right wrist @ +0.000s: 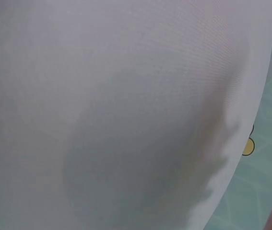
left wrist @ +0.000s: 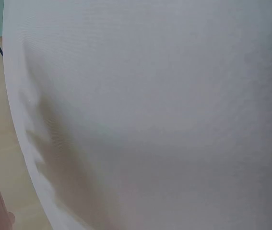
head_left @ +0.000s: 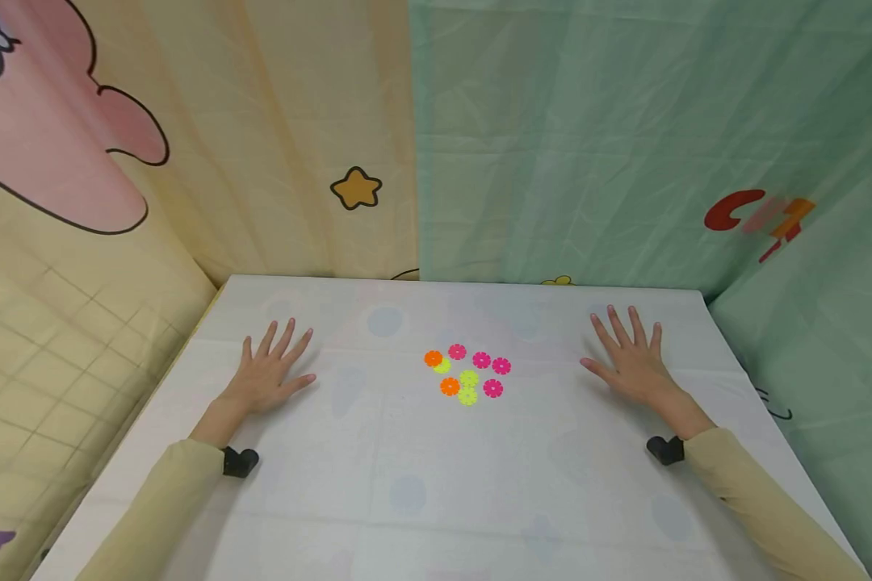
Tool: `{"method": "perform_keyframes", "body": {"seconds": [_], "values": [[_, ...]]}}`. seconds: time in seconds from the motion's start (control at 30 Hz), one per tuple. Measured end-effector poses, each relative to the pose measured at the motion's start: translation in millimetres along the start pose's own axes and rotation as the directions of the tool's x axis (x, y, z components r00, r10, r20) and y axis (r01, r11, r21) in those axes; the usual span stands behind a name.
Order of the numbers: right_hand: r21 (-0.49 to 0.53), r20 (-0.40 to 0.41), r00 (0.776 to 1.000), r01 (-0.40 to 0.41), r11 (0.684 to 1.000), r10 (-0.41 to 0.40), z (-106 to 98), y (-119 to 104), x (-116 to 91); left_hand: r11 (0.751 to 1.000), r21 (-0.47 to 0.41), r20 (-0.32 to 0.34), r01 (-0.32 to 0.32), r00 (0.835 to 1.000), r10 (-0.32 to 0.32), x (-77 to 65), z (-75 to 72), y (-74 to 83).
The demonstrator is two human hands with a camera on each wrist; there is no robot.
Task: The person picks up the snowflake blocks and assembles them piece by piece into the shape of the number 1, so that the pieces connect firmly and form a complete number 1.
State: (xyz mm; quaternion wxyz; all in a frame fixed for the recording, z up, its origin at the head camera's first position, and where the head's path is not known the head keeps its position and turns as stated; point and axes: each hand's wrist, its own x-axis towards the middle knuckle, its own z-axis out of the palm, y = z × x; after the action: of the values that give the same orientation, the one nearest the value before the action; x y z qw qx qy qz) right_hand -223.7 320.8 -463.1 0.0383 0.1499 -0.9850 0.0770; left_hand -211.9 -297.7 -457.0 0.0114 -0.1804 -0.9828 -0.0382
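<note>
Flat, round discs (head_left: 468, 378) in pink, orange and yellow, edges notched like petals, cluster at mid-frame on smooth white cloth (head_left: 349, 468), lightly creased and faintly spotted. My left hand (head_left: 267, 379), left of frame, and right hand (head_left: 634, 367), at right, spread fingers wide, well apart from them.

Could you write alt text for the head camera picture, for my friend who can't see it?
A person's left hand and right hand, fingers spread, on either side of nine small pink, orange and yellow discs, touching none, on a white table. Behind the table hang cream and green cartoon-print curtains.
</note>
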Motion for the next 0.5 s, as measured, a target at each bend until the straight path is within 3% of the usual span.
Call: {"method": "perform_keyframes", "body": {"seconds": [0.5], "values": [[0.007, 0.020, 1.000, 0.000, 1.000, 0.000, 0.1, -1.5, 0.6, 1.000, 0.015, 0.015, 0.010, 1.000, -0.010, -0.2, -4.0, -4.1]]}}
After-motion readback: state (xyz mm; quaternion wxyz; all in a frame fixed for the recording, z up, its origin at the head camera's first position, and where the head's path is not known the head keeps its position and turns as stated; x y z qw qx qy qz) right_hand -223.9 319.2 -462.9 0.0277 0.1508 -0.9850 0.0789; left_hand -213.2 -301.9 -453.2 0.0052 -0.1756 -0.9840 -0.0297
